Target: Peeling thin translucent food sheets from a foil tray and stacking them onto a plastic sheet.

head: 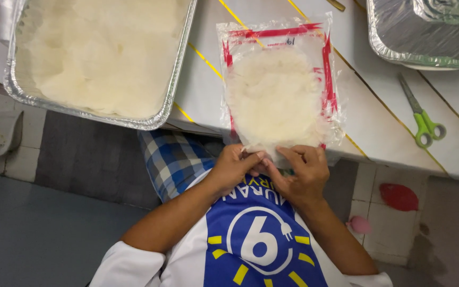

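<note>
The clear plastic bag with red printed borders (278, 85), filled with a flat layer of pale, off-white soft food, lay on the white table with thin yellow lines (378, 122), stretching straight away from the person. Its long axis ran directly outward from the hands, and its near end hung just over the table's edge, where both hands met it. The left hand (233, 167) and the right hand (305, 171) sat side by side, touching, each with fingers closed in a pinch on the bag's near edge; neither was clearly nearer, since both held the same end. Beyond the left hand and off to its outer side stood a large foil tray of the same pale food (158, 119), near the bag but apart from it. Well beyond the right hand, out to its far side, lay green-handled scissors (423, 119), below a second foil tray (394, 56).
</note>
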